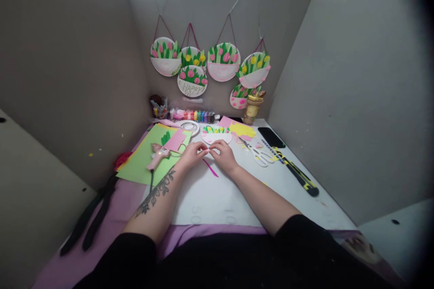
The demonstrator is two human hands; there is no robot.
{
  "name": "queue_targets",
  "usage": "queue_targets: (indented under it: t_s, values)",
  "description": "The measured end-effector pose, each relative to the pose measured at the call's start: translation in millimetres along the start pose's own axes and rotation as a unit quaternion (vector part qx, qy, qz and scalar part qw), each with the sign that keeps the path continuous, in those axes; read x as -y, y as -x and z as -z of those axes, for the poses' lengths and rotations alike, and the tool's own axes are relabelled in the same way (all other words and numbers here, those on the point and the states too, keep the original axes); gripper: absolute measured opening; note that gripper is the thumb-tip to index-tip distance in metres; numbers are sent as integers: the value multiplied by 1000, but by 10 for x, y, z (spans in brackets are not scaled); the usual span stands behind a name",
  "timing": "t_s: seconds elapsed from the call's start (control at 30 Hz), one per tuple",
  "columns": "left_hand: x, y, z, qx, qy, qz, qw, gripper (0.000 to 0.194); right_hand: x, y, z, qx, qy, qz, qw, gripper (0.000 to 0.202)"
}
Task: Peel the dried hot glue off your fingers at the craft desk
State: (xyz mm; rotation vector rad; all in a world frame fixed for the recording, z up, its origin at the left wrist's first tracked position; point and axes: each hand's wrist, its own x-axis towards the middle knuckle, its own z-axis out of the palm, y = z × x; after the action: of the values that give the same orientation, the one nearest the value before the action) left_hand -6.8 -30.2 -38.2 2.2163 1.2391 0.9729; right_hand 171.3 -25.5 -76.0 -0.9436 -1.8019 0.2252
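Note:
My left hand (193,155) and my right hand (224,157) meet over the white board, fingertips pinched together. Between them is a tiny pale bit, too small to name. A magenta ribbon (211,168) trails just below the fingertips; whether they grip its upper end I cannot tell. Right behind my hands lies a white paper-plate flower basket (216,137) with green paper leaves and yellow and pink blooms. To the left, a pink glue gun (158,159) rests on green paper (135,162). White-handled scissors (262,156) lie to the right of my right hand.
Several finished plate baskets (224,72) hang on the grey back panel. Paint bottles (198,116), a ribbon roll (188,127) and a yellow jar (252,109) stand at the back. On the right are a phone (271,137) and a black-and-yellow cutter (300,177). Grey panels enclose both sides.

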Motion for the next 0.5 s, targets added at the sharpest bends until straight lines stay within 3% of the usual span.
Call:
queue_targets:
  t_s: [0.5]
  values:
    - [-7, 21, 1, 2, 12, -12, 1000, 20, 23, -7, 4, 9, -5, 9, 1000, 5]
